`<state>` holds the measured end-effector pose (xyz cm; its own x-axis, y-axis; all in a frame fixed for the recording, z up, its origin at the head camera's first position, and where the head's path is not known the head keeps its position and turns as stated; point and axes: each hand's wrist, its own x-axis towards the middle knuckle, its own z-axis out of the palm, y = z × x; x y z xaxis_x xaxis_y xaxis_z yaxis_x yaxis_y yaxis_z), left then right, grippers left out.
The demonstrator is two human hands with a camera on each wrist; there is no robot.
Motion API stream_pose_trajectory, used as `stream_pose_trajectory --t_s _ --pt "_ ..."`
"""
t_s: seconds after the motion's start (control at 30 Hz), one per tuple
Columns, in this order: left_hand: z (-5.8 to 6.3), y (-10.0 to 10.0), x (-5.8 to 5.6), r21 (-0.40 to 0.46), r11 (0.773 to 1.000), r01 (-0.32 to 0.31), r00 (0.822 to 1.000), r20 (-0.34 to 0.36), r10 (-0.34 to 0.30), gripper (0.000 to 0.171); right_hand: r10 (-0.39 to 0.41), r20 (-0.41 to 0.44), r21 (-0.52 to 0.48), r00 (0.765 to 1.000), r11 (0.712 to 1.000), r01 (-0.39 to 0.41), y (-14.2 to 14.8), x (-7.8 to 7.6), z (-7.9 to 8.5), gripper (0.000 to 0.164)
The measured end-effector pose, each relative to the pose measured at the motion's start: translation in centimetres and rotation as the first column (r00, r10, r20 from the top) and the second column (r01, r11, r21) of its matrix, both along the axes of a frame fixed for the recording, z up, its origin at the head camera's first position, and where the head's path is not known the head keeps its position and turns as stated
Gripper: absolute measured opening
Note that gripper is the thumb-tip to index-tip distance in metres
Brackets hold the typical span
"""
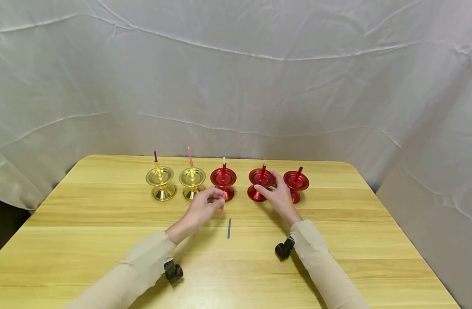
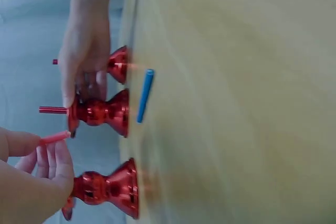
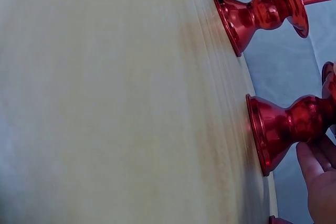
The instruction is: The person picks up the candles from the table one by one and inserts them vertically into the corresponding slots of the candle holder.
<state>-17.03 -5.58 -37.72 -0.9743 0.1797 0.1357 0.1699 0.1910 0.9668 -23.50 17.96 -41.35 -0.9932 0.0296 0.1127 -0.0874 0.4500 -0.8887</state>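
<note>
The thumb and fingertips of the left hand (image 1: pixel 202 208) pinch a pink-red candle (image 2: pixel 55 138) near its upper end, close together with almost no gap beyond the candle's thickness, its lower end free. The candle stands nearly upright, a little tilted, in front of the left red holder (image 2: pixel 105 187); whether it touches anything there is hard to tell from these angles. The right hand (image 1: pixel 279 198) has thumb and fingers bent around the upper part of the middle red holder (image 2: pixel 97 113), whose upright tube (image 2: pixel 52 110) shows no candle.

With so short a hold on a slim stick, the candle could twist or slip if its free end knocked against a metal rim, and sideways force might snap it. The middle red holder is gripped high on a narrow waist, so an uneven pull could tip it. The right red holder (image 1: pixel 296 182) stands just beside the right hand, where a careless knuckle might jog it.

A blue candle (image 1: pixel 229 228) lies loose on the table (image 1: pixel 236 274), between the forearms; a brushing sleeve could roll it away. A pale candle (image 1: pixel 224 160) tops the left red holder, and two gold holders (image 1: pixel 164 192) stand farther left, bearing purple and pink candles
</note>
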Motion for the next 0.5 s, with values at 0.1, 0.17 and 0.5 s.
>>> stream_pose_trajectory --t_s 0.1,0.17,0.5 --pt "1.0 0.9 -0.2 0.059 0.998 0.017 1.000 -0.012 -0.016 0.012 -0.002 -0.013 -0.004 1.000 1.000 0.002 0.0 0.0 -0.1 0.086" --pt "0.6 1.5 -0.8 0.086 0.996 0.025 0.999 -0.023 -0.024 0.012 -0.005 -0.018 -0.010 1.000 1.000 0.005 0.0 0.0 -0.1 0.085" --pt "1.3 5.0 -4.0 0.163 0.986 0.022 0.998 -0.065 -0.011 0.022 -0.009 -0.025 -0.032 1.000 0.999 0.009 -0.1 0.2 -0.1 0.086"
